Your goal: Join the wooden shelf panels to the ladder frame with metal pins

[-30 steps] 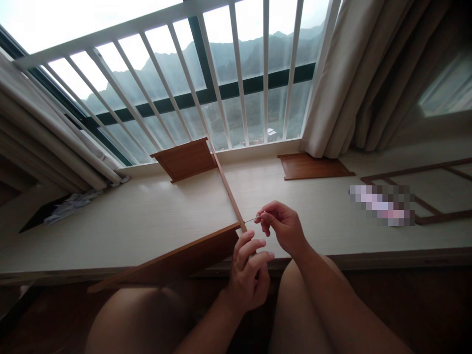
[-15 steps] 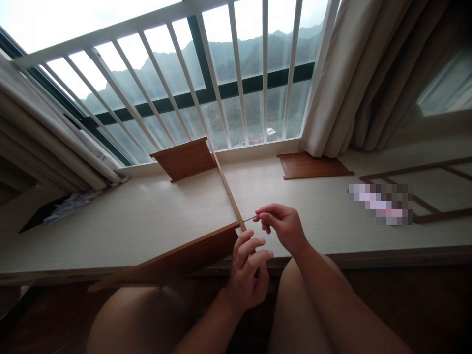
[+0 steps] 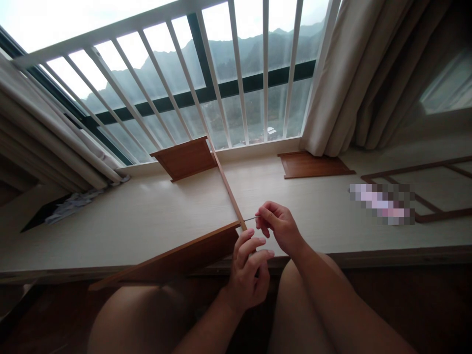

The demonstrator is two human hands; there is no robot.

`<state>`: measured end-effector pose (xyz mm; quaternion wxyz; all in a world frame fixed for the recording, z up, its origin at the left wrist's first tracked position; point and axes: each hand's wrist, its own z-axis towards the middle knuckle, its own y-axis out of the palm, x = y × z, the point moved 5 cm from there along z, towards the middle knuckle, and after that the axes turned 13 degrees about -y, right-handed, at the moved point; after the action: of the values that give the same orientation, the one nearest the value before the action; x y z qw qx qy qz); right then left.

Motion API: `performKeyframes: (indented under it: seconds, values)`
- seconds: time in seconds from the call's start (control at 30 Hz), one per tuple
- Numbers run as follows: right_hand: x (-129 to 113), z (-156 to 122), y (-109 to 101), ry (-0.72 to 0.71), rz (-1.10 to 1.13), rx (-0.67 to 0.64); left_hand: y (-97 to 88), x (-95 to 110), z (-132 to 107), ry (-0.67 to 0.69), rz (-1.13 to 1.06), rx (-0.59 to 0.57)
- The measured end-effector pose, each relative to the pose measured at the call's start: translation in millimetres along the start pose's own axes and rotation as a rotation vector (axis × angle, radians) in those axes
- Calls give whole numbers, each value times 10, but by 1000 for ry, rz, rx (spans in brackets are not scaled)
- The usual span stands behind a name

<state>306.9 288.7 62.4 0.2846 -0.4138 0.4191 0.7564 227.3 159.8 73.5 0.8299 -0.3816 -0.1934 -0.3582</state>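
My left hand (image 3: 250, 270) is curled round the near end of a narrow wooden strip (image 3: 227, 187), its fingers partly bent. At this end the strip meets a brown wooden panel (image 3: 184, 253), which slants down to the left over my leg. Between the fingertips of my right hand (image 3: 277, 223) is a thin metal rod (image 3: 251, 218). Its far tip touches the strip's side near that joint; whether it sits in a hole is too small to see. A second wooden panel (image 3: 186, 160) adjoins the strip's far part.
On the pale window ledge (image 3: 147, 211) lie a small wooden panel (image 3: 315, 165) and, at right, an open wooden frame (image 3: 438, 215) beside a blurred-out item (image 3: 379, 202). White railings (image 3: 238, 73) and curtains (image 3: 332, 98) border the ledge. Crumpled material (image 3: 73, 204) lies at left.
The fingers of my right hand have shifted and closed slightly around the rod, with the hand turned a little. My left hand and the wooden pieces stay nearly still.
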Motion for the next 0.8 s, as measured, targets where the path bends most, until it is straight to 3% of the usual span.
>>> performKeyframes:
  seconds: [0.27, 0.8]
  values:
    - [-83, 7, -34, -96, -43, 54, 2, -1, -1, -16, 23, 17]
    - [-93, -16, -28, -128, -72, 19, -8, -1, -7, -19, 38, 17]
